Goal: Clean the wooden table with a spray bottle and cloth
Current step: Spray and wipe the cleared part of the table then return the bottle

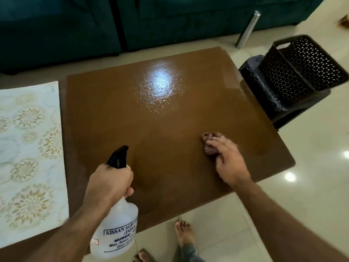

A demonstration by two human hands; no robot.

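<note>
The brown wooden table (pixel 170 114) fills the middle of the view, with a wet glossy patch near its far side. My left hand (pixel 109 182) grips the neck of a translucent white spray bottle (pixel 117 229) with a black nozzle, held over the table's near left part. My right hand (pixel 226 159) presses down on a small brownish cloth (pixel 208 143) on the table's right side, fingers spread over it and partly blurred. Most of the cloth is hidden under the hand.
A pale floral-patterned mat (pixel 28 152) covers the surface to the left. A black perforated basket (pixel 306 65) stands on a dark stool (pixel 264 87) off the table's right corner. A teal sofa (pixel 132 21) lies beyond. My bare feet (pixel 184 233) stand on cream tiles.
</note>
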